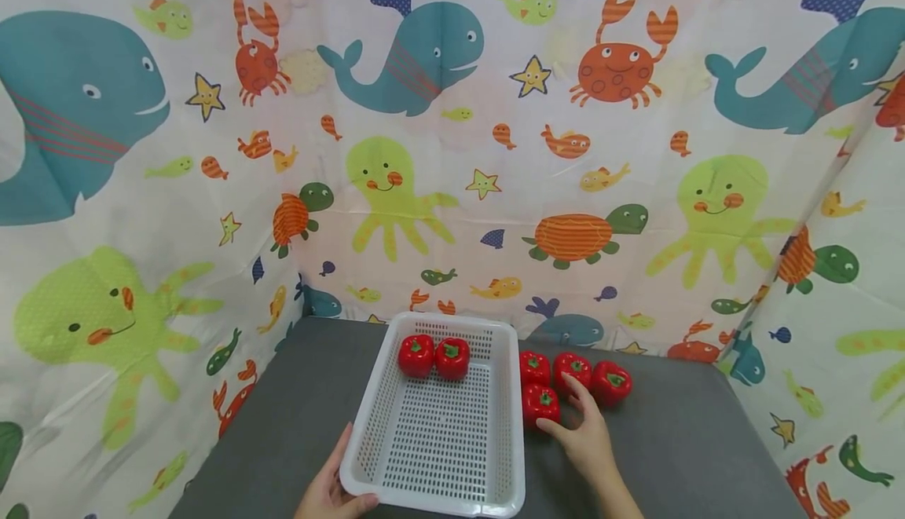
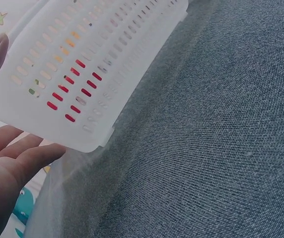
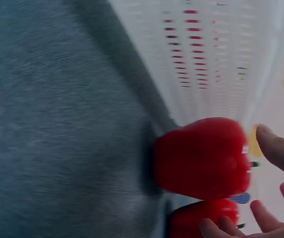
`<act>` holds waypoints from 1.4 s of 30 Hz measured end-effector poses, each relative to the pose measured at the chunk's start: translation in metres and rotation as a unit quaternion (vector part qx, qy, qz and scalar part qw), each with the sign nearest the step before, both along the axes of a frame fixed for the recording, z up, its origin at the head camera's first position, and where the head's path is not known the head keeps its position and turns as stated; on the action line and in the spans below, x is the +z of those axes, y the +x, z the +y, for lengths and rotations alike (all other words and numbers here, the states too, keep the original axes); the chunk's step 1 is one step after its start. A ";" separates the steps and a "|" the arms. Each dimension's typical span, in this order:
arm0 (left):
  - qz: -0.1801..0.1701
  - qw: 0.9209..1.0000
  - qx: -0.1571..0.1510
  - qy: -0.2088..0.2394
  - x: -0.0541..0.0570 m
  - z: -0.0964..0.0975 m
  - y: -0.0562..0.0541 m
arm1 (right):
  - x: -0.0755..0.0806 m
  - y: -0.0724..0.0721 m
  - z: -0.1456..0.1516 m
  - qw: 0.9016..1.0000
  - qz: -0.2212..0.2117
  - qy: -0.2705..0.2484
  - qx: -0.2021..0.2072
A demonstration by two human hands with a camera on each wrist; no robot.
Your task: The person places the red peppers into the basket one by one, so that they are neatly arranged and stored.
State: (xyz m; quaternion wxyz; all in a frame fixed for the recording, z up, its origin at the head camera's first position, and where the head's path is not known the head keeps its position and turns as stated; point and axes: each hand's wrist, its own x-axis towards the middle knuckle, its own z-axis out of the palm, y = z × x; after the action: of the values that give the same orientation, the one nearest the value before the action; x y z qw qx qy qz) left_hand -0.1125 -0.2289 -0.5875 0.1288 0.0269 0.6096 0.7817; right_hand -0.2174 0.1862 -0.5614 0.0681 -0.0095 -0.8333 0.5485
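Observation:
A white perforated plastic basket (image 1: 445,433) holds two red bell peppers, one at left (image 1: 415,356) and one beside it (image 1: 452,358), at its far end. My left hand (image 1: 334,487) rests at the basket's near left corner, thumb by the front rim and fingers along the side. In the left wrist view the fingers (image 2: 37,153) lie loosely extended at the wall. My right hand (image 1: 587,433) spreads over the peppers right of the basket, its thumb close to the front bell pepper (image 1: 540,407); its fingertips overlap a bell pepper (image 1: 571,370) behind.
Another bell pepper (image 1: 534,367) stands close against the basket's right wall, and one more (image 1: 611,383) sits at the right end of the group. The dark grey tabletop (image 1: 679,440) extends around. A sea-animal printed curtain (image 1: 495,283) encloses the back and sides.

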 end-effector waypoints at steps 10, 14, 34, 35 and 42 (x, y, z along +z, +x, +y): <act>0.008 1.000 -0.002 0.001 -0.002 -0.001 -0.001 | -0.024 -0.004 -0.004 0.999 -0.035 -0.012 -0.007; 0.009 1.000 0.000 -0.002 -0.002 -0.001 -0.001 | -0.031 -0.007 -0.005 0.999 -0.030 -0.011 -0.008; 0.004 1.000 0.000 0.005 0.000 0.001 -0.001 | -0.029 0.010 0.005 0.997 0.007 0.025 -0.066; 0.003 1.000 0.001 0.006 0.000 0.001 -0.001 | -0.027 0.012 0.006 0.997 0.010 0.023 -0.070; 0.009 1.000 0.004 -0.002 -0.001 0.000 0.000 | -0.017 0.016 0.005 0.995 0.029 0.019 -0.088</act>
State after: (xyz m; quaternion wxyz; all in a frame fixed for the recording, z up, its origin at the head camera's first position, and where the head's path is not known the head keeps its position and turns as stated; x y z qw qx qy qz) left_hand -0.1121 -0.2291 -0.5887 0.1203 0.0314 0.6122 0.7809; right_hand -0.2014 0.1912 -0.5783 0.1407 -0.0659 -0.8369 0.5248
